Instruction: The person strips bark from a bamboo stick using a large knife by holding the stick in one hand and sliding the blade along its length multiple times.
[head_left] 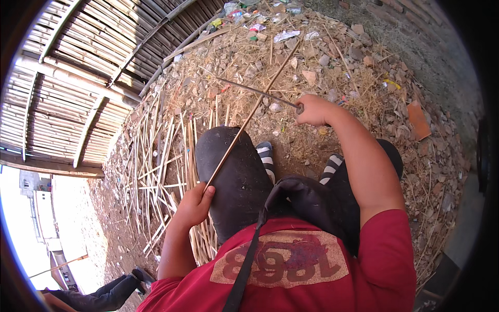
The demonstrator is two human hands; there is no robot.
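My left hand (195, 206) is closed round the lower end of a long, thin brown bamboo stick (233, 144). The stick slants up and away to the right, passing over my dark-trousered left knee (218, 151). In my right hand (315, 110), closed round its handle, is a knife with a long, narrow dark blade (244, 87) pointing left. Blade and stick cross in front of my knees; whether they touch I cannot tell. Most of the knife's handle is hidden by my fingers.
Many pale split bamboo strips (161, 151) lie left of my knee. Stones, straw and litter cover the ground, with a broken brick (418, 120) at right. A bamboo-slat panel (88, 67) stands at upper left. Another person's legs (117, 291) show at lower left.
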